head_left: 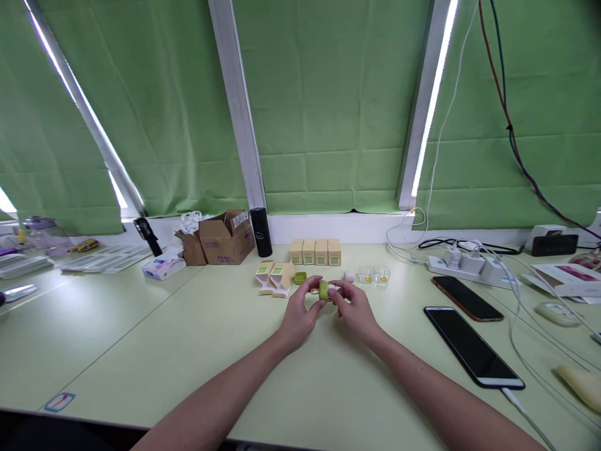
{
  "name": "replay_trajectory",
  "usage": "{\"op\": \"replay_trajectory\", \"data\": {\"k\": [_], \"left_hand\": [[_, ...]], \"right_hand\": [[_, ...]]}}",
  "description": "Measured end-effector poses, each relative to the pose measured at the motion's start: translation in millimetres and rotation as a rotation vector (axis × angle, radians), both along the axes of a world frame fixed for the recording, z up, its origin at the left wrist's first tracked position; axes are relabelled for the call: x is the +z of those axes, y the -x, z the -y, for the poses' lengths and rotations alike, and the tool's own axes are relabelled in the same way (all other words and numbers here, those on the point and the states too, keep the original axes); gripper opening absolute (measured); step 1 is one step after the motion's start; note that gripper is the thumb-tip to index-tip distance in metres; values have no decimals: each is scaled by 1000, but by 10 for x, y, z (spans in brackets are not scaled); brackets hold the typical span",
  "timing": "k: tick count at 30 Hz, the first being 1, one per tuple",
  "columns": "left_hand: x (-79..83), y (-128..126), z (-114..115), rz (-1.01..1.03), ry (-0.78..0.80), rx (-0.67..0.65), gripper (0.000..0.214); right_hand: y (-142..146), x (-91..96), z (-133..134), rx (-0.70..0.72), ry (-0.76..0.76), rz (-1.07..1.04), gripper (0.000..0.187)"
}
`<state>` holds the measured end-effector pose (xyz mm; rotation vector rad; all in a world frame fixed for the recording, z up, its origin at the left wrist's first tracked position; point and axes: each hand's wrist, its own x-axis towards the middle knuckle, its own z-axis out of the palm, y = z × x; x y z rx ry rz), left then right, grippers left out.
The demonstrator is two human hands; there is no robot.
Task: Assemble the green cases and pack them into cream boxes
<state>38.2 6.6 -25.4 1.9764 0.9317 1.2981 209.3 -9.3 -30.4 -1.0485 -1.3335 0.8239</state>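
Left hand point(300, 310) pinched a rounded olive-green case point(323, 290), right hand point(355, 308) grasped a small whitish piece point(332, 287) against it, boxy tan cardboard cartons point(308, 253) stood behind

Single head-worn view. I note it above the near edge of the table point(154, 338), close in, facing forward and down; green blinds point(328, 113) beyond the table.

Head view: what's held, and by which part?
Small green object. Left fingers grip its far and near ends; right fingers are at its right side, contact unclear.
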Motion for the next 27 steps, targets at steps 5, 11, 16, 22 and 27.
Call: {"op": "replay_trajectory", "data": {"k": [5,11,16,22,27], "left_hand": [[24,-24,68,-115,-79,5,48],[24,-46,104,-166,-200,22,45],[-18,-41,71,-42,-38,-48,50],[11,-70,39,240,265,-224,61],[26,-86,49,289,377,-299,67]], "right_hand": [[29,-6,16,-1,9,-62,54],[81,-37,36,18,45,-117,54],[41,15,87,-19,-51,59,42],[-27,52,162,-142,-361,492,35],[-36,15,161,-184,-546,772,27]]}}
